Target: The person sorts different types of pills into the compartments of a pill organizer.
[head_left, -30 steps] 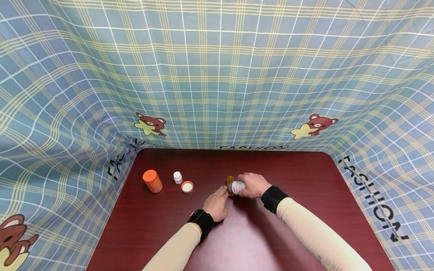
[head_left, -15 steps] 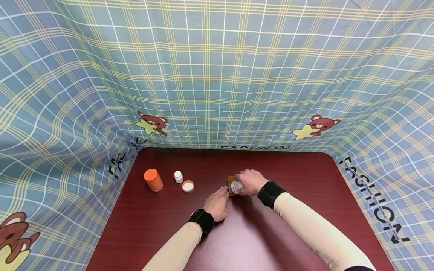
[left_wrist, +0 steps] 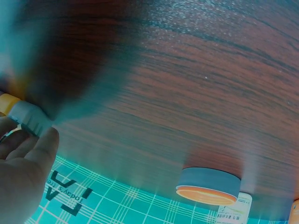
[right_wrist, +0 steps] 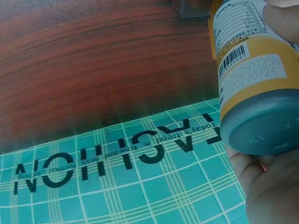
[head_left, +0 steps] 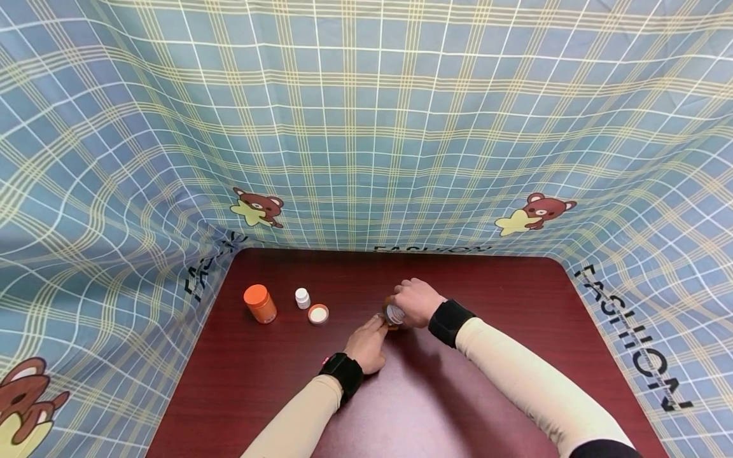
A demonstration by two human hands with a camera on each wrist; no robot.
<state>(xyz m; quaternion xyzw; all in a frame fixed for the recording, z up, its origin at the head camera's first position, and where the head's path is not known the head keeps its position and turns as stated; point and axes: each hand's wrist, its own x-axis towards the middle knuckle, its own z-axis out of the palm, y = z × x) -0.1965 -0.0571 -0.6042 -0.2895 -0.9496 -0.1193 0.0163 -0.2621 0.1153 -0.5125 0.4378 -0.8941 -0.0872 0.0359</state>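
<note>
My right hand (head_left: pixel 419 302) grips a pill bottle (right_wrist: pixel 254 70) with a printed label. The bottle is tilted, its grey base toward the right wrist camera and its mouth hidden. Under it lies a small amber box (head_left: pixel 392 327), mostly covered by the bottle and hands. My left hand (head_left: pixel 366 343) lies low on the table, fingers stretched out to the box's near left side and touching there. In the left wrist view, its fingertips meet a translucent greyish piece (left_wrist: pixel 29 115) with a yellow part; its kind is unclear.
An orange jar (head_left: pixel 260 305), a small white bottle (head_left: pixel 302 298) and an upturned orange-rimmed cap (head_left: pixel 318 314) stand on the left of the dark red table (head_left: pixel 258 381). Checked cloth (head_left: pixel 366 127) hangs behind and at both sides.
My right hand has moved slightly up and left and turned over, tipping the bottle further over the amber box. The left hand has stayed in place.
</note>
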